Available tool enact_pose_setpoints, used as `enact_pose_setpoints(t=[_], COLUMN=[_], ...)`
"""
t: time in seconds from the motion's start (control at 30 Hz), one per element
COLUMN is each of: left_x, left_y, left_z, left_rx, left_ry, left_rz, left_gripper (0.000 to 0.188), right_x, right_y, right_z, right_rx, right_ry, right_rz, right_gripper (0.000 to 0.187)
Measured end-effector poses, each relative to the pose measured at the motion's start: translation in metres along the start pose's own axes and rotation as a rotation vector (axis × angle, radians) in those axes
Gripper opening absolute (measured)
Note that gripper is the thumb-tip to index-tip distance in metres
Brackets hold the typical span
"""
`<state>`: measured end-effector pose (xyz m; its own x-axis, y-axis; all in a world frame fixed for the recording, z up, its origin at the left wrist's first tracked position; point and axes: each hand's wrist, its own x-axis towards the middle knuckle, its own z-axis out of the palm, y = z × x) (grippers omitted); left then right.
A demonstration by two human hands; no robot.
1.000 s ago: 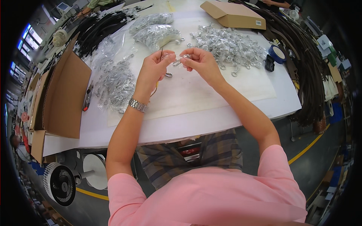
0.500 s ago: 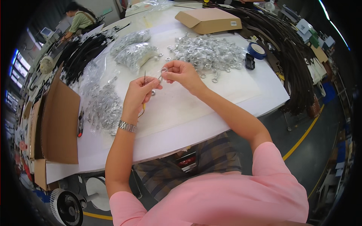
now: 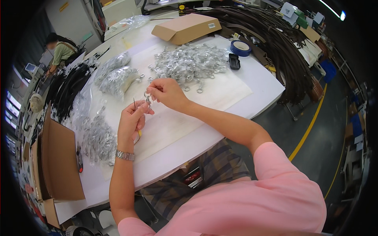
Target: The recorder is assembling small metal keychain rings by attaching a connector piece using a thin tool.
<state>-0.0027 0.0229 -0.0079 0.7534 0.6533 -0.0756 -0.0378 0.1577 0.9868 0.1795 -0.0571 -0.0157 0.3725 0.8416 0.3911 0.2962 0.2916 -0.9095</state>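
Observation:
My left hand [image 3: 132, 120], with a metal watch on its wrist, pinches a thin metal tool that points upward. My right hand [image 3: 167, 92] holds a small silver ring fitting [image 3: 147, 96] right beside the tip of that tool. Both hands hover above a white paper sheet [image 3: 220, 92] on the white table [image 3: 260, 84]. Beyond the right hand lies a loose heap of silver metal fittings [image 3: 189, 65]. Clear plastic bags of the same fittings [image 3: 114, 76] lie further left, and another bag [image 3: 94, 135] sits beside my left forearm.
A shut cardboard box [image 3: 185, 27] lies at the far edge, with a blue tape roll [image 3: 241, 47] and a small black object [image 3: 234, 61] to its right. Black straps [image 3: 283, 51] hang over the right edge. An open carton [image 3: 59, 161] stands left. Another person [image 3: 59, 49] works far left.
The view has swung to the right, so the table now sits further up and left. My hands stay together over the paper, still working the small fitting.

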Motion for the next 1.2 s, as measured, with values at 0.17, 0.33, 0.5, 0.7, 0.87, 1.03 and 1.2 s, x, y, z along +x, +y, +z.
enact_pose_setpoints(t=[0.17, 0.33, 0.5, 0.7, 0.87, 1.03, 1.2], left_x=[0.001, -0.004, -0.004, -0.004, -0.003, -0.005, -0.005], left_y=[0.0, 0.0, -0.001, 0.004, 0.002, -0.002, -0.001], left_z=[0.001, 0.003, 0.004, 0.008, 0.009, 0.006, 0.008], left_rx=[0.004, 0.017, 0.007, 0.0, -0.029, 0.012, -0.01], left_ry=[-0.091, -0.125, -0.043, -0.001, -0.054, -0.043, 0.026], left_rz=[-0.046, -0.053, 0.018, 0.059, 0.026, 0.06, 0.122], left_gripper=[0.021, 0.02, 0.019, 0.019, 0.018, 0.017, 0.016], right_x=[0.005, 0.006, 0.0, 0.0, 0.002, -0.004, -0.015], right_y=[-0.001, -0.008, -0.006, 0.014, 0.015, 0.006, 0.008], right_z=[-0.006, -0.013, -0.002, 0.009, 0.006, 0.004, 0.02], right_rx=[-0.269, 0.12, 0.363, 0.248, 0.377, 0.697, 0.691], right_ry=[-0.005, -0.067, -0.052, -0.09, -0.14, -0.218, -0.239], right_rz=[-0.214, 0.109, 0.239, 0.201, 0.22, 0.373, 0.441], right_gripper=[0.016, 0.024, 0.03, 0.033, 0.03, 0.027, 0.024])
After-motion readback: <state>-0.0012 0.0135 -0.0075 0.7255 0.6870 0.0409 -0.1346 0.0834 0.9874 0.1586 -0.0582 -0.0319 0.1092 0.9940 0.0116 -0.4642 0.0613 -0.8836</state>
